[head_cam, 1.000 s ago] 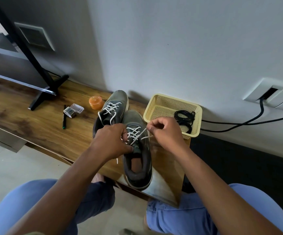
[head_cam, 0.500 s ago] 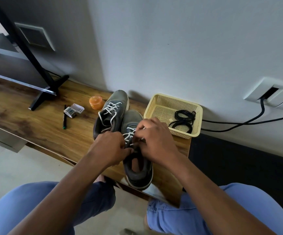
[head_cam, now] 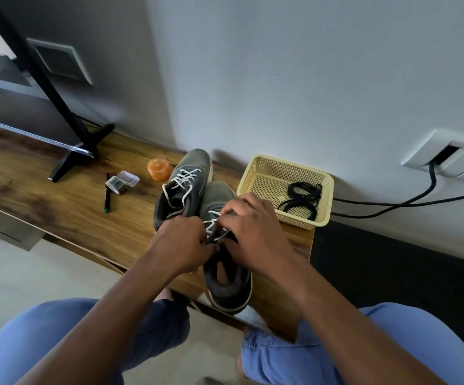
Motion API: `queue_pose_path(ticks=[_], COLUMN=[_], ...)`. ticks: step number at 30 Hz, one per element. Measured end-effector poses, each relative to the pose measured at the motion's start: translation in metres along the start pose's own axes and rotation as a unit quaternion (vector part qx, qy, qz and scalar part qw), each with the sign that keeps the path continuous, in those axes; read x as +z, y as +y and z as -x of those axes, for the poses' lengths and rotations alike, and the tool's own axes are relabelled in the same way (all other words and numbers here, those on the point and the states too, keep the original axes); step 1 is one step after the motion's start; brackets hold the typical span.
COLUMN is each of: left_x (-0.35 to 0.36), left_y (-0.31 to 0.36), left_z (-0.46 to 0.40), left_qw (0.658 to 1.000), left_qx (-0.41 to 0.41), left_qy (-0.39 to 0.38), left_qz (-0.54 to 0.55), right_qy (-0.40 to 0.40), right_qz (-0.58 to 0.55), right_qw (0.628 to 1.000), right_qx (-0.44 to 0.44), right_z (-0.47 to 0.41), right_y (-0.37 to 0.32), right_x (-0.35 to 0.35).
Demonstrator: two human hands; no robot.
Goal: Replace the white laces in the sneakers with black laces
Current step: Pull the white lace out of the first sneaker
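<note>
Two grey suede sneakers stand side by side on the wooden bench (head_cam: 58, 207), toes toward the wall. Your left hand (head_cam: 182, 245) and right hand (head_cam: 253, 232) meet over the nearer grey sneaker (head_cam: 226, 284) — both sets of fingers are curled onto its white lace (head_cam: 211, 223), pinching it at the eyelets. The farther grey sneaker (head_cam: 186, 187) is fully laced in white. The coiled black laces (head_cam: 300, 198) lie in the pale yellow perforated plastic basket (head_cam: 267, 173), just right of the sneakers. An orange round jar (head_cam: 158, 169) sits left of the farther sneaker.
</note>
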State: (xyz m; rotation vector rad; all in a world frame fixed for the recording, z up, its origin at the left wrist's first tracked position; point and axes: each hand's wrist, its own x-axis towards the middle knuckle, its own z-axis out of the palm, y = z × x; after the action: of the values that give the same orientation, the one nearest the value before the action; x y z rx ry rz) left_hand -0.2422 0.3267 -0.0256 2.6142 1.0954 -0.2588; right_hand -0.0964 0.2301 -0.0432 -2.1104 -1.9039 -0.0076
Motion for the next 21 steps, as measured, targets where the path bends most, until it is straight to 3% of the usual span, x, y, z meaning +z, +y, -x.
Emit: queue_pose_path(ticks=[4,13,21], left_x=[-0.002,-0.001,0.003], left_y=[0.002,0.015,0.017], left_z=[0.0,0.001,0.0], left_qw=[1.0,0.993,0.992], left_qx=[-0.007,-0.069,-0.077], left_qy=[-0.02,-0.037,-0.019], left_qz=[0.011,0.093,0.101], right_qy=[0.045,0.079,0.08], right_qz=[0.016,-0.196,-0.268], right_qw=[0.999,0.961,0.931], right_qx=[-0.012,0.176,0.237], right_z=[0.002,0.004,0.006], right_y=[-0.001,-0.008,-0.01], right_x=[0.005,0.012,0.018])
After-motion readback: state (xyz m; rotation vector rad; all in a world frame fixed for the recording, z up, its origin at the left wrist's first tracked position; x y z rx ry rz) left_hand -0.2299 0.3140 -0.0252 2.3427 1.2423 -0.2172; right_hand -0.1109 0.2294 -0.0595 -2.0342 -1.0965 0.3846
